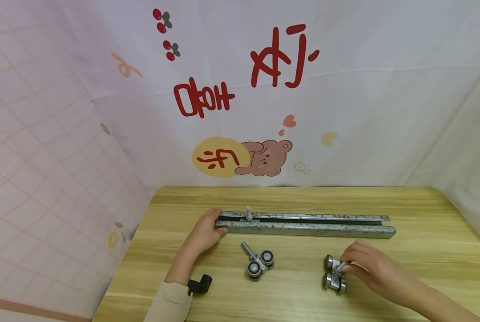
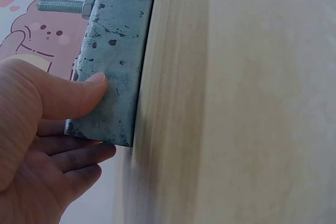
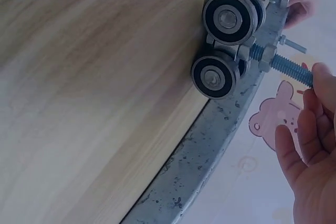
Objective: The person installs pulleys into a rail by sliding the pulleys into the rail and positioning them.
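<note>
A galvanized steel channel rail (image 1: 312, 230) with a slot along its top lies across the table. My left hand (image 1: 204, 230) grips its left end, the thumb (image 2: 79, 98) pressed on the side wall. An upright bolt (image 1: 248, 213) with a nut stands out of the slot near that end; what carries it is mostly hidden inside the rail. My right hand (image 1: 370, 266) pinches the threaded bolt (image 3: 291, 69) of a roller trolley (image 1: 334, 275) in front of the rail's right part. Another roller trolley (image 1: 260, 264) rests on the table between the hands, its bolt slanting up-left.
The wooden table (image 1: 288, 299) ends at a white printed cloth backdrop (image 1: 344, 98) behind the rail, with cloth also at both sides. A black angled piece (image 1: 200, 284) sits at my left wrist by the sleeve (image 1: 171, 302).
</note>
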`<state>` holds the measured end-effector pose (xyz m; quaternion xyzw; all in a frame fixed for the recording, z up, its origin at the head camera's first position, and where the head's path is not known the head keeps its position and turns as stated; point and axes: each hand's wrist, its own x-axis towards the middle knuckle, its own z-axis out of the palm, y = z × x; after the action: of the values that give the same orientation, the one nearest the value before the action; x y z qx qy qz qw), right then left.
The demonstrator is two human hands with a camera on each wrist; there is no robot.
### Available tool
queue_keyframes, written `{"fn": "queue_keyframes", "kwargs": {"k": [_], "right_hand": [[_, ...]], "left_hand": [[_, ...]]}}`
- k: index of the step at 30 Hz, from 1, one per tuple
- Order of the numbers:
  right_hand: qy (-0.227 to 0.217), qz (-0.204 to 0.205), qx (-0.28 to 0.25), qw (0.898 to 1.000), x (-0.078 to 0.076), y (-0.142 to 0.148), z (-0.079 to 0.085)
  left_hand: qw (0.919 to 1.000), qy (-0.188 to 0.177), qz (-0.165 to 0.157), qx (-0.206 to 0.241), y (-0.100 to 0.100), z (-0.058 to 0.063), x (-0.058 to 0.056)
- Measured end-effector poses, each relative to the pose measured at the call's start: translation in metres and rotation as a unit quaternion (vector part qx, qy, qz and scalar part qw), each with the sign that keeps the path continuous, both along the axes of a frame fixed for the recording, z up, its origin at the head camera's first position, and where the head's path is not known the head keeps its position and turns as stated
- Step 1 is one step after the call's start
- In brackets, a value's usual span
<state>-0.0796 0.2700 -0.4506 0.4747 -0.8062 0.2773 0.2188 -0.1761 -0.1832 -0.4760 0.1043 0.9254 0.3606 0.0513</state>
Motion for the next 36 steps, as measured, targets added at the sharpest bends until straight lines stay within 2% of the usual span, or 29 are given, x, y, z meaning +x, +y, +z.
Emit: {"fn": "queue_keyframes", "kwargs": {"k": [21, 29, 32, 36], "right_hand": [[0.001, -0.046, -0.021, 0.999, -0.001, 0.012, -0.006], [-0.008, -0.092, 0.0, 0.996, 0.004, 0.016, -0.002], [0.006, -0.093, -0.01, 0.996, 0.002, 0.018, -0.004], [0.002, -0.099, -0.018, 0.995, 0.002, 0.022, -0.005]], "left_hand": [[1.0, 0.002, 0.0, 0.005, 0.0, 0.0, 0.001], [1.0, -0.003, 0.0, 0.005, 0.0, 0.0, 0.002], [0.9999, -0.007, 0.001, 0.008, 0.0, 0.0, 0.002], [0.9999, -0.008, 0.002, 0.009, 0.0, 0.0, 0.002]]}}
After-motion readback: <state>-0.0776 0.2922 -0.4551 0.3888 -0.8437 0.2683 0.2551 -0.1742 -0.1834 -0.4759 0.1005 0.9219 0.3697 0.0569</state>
